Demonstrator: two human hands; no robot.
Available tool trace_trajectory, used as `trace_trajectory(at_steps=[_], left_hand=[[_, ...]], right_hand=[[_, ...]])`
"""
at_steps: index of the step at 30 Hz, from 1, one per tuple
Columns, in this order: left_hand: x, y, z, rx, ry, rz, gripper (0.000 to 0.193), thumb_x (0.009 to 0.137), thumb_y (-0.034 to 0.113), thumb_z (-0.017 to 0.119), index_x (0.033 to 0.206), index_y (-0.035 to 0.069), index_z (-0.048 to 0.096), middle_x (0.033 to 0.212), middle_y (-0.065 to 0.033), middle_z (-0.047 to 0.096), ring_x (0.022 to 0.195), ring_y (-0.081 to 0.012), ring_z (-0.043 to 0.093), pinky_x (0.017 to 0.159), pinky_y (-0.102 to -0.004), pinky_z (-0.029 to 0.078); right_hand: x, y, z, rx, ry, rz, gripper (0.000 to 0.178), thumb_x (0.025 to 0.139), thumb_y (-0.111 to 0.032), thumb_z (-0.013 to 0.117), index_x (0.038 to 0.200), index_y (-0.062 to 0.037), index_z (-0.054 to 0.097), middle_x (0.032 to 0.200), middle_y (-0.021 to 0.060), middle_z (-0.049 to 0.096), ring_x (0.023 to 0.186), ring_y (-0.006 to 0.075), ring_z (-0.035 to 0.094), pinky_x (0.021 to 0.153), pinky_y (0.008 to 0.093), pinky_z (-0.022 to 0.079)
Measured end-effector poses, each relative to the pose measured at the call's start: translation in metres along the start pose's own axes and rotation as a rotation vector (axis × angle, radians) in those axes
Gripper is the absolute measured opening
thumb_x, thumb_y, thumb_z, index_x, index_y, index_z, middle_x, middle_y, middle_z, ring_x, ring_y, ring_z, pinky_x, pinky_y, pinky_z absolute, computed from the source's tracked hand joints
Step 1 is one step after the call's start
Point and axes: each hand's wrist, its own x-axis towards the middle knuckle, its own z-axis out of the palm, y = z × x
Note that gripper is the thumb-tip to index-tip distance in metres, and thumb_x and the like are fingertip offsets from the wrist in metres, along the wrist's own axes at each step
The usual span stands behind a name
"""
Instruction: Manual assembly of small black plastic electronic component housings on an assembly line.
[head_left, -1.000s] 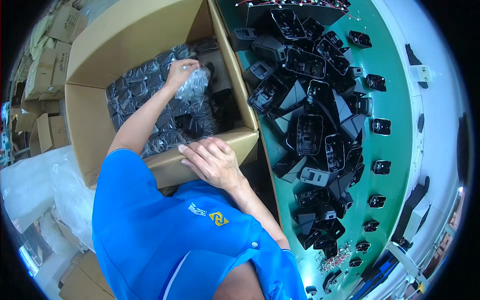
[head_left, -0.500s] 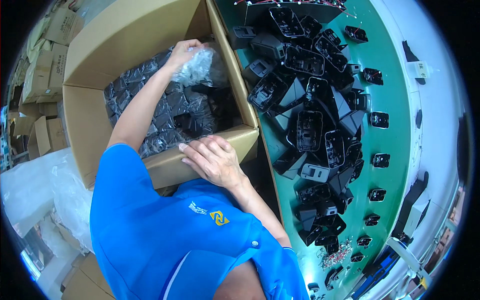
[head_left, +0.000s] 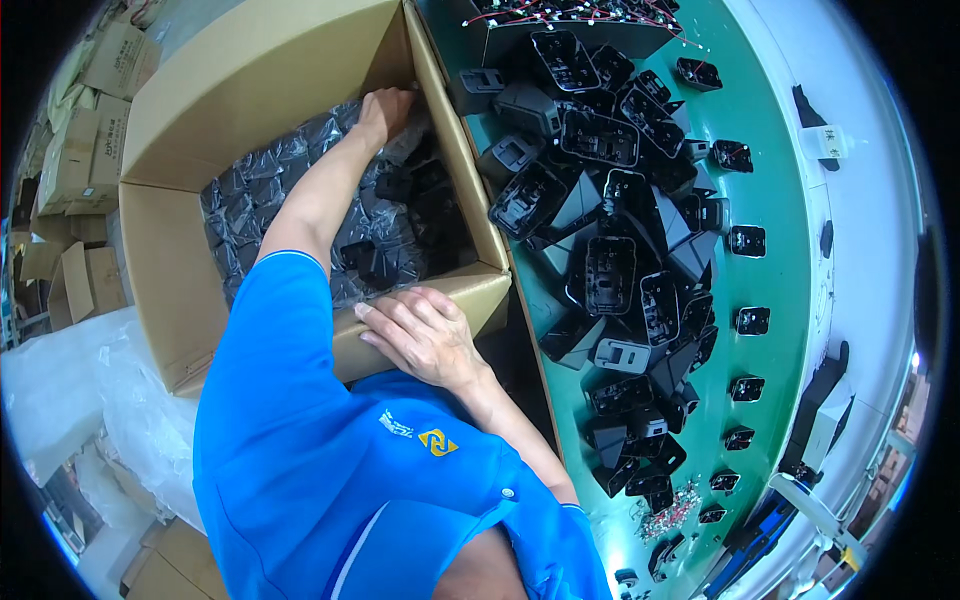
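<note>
A large open cardboard box [head_left: 165,260] stands in front of me on the left. Inside it lie several black parts [head_left: 270,190] wrapped in clear plastic, laid in rows. My left hand [head_left: 388,112] reaches down into the far right corner, its fingers curled and partly hidden. Crumpled clear plastic [head_left: 408,145] lies against the underside of this hand; I cannot tell whether the fingers hold it. My right hand [head_left: 420,335] grips the near rim of the box, fingers over the edge. Along the box's right side, some black parts [head_left: 435,205] sit in shadow.
A green table [head_left: 700,370] at right carries a heap of black plastic housings [head_left: 610,275] and a spaced row of smaller ones [head_left: 752,320]. Red-wired pieces top a dark tray [head_left: 575,40] at the back. Cartons [head_left: 90,285] and plastic sheeting [head_left: 140,410] lie at left.
My left hand has moved deeper into the far right corner, and the bunched plastic has gone down with it, now mostly covered. My right hand stays on the rim.
</note>
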Motion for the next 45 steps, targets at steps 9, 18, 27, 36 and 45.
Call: trace_trajectory(at_steps=[9, 18, 27, 36, 45], left_hand=[[-0.002, -0.022, -0.044, -0.467, -0.092, -0.164, 0.024, 0.088, 0.022, 0.070, 0.105, 0.007, 0.078, 0.089, -0.0094, 0.075, 0.077, -0.0223, 0.069, 0.072, -0.0307, 0.054], [0.014, -0.037, -0.049, -0.768, -0.083, -0.154, 0.024, 0.089, 0.022, 0.074, 0.101, 0.002, 0.078, 0.082, -0.0043, 0.072, 0.070, -0.0120, 0.061, 0.069, -0.0250, 0.051], [-0.100, 0.111, -0.138, -0.506, -0.103, 0.096, 0.021, 0.096, 0.022, 0.069, 0.092, 0.002, 0.077, 0.069, -0.0017, 0.063, 0.055, -0.0075, 0.044, 0.051, -0.0233, 0.037], [-0.169, 0.161, -0.157, -1.373, -0.621, 0.015, 0.022, 0.099, 0.021, 0.065, 0.109, 0.002, 0.069, 0.093, -0.0069, 0.069, 0.077, -0.0128, 0.061, 0.065, -0.0233, 0.049], [-0.174, 0.029, -0.080, -0.289, -0.640, 0.037, 0.050, 0.088, 0.024, 0.074, 0.132, 0.007, 0.057, 0.126, -0.0181, 0.059, 0.110, -0.0292, 0.061, 0.092, -0.0434, 0.052]], right_hand=[[-0.001, 0.001, 0.002, -0.014, 0.048, -0.002, 0.030, 0.095, -0.027, 0.067, 0.121, -0.0118, 0.067, 0.106, 0.0016, 0.066, 0.097, 0.0166, 0.060, 0.096, 0.0311, 0.040], [0.002, -0.006, -0.004, 0.000, 0.023, -0.008, 0.028, 0.095, -0.025, 0.067, 0.119, -0.0110, 0.068, 0.103, 0.0011, 0.067, 0.094, 0.0155, 0.060, 0.096, 0.0312, 0.041], [0.024, -0.008, -0.014, 0.466, 0.348, 0.184, 0.059, 0.088, -0.027, 0.076, 0.138, -0.0043, 0.054, 0.122, 0.0135, 0.061, 0.111, 0.0279, 0.059, 0.105, 0.0414, 0.043], [0.028, -0.004, -0.048, 0.583, 0.187, 0.546, 0.082, 0.085, -0.009, 0.075, 0.153, -0.0002, 0.030, 0.142, 0.0248, 0.048, 0.134, 0.0421, 0.047, 0.109, 0.0489, 0.044], [-0.003, 0.007, -0.039, 0.256, 0.110, 0.216, 0.061, 0.073, 0.000, 0.070, 0.132, -0.0025, 0.057, 0.121, 0.0134, 0.064, 0.109, 0.0299, 0.061, 0.103, 0.0426, 0.042]])
